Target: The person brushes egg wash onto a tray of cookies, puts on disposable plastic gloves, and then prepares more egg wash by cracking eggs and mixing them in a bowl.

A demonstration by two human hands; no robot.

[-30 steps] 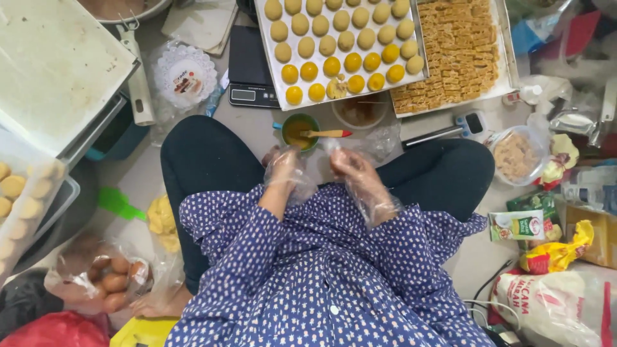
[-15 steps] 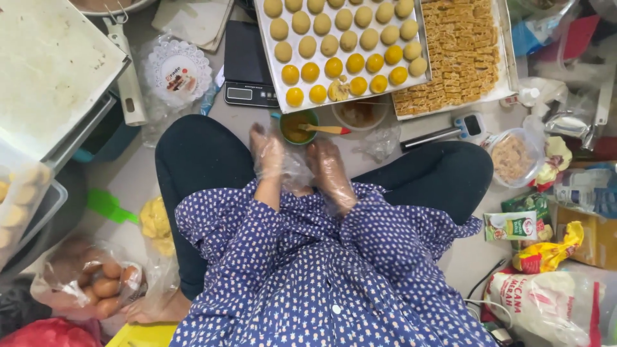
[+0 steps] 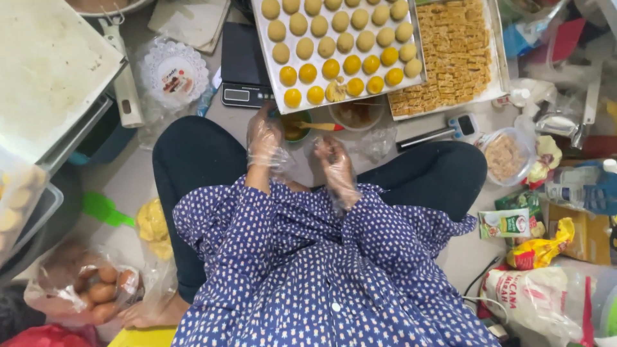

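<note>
I sit on the floor with both hands in thin clear plastic gloves. My left hand (image 3: 265, 138) stretches forward with its fingers apart, its tips at the rim of a small bowl of yellow glaze (image 3: 294, 126) that has a brush lying across it. My right hand (image 3: 334, 166) hovers over my lap with its fingers loosely curled; I cannot make out whether anything is inside. Just beyond stands a metal tray of round pastry balls (image 3: 347, 45), the nearest rows glazed bright yellow.
A second tray of brown square pieces (image 3: 453, 54) adjoins on the right, a black digital scale (image 3: 243, 67) on the left. A bowl of brown filling (image 3: 355, 114), a probe thermometer (image 3: 450, 128), a tub of crumbs (image 3: 504, 154), a bag of eggs (image 3: 96, 286) and food packets (image 3: 514, 222) surround me.
My hands were pressed together over my lap half a second ago. The left has since reached forward to the glaze bowl and the right has drawn apart from it, slightly to the right.
</note>
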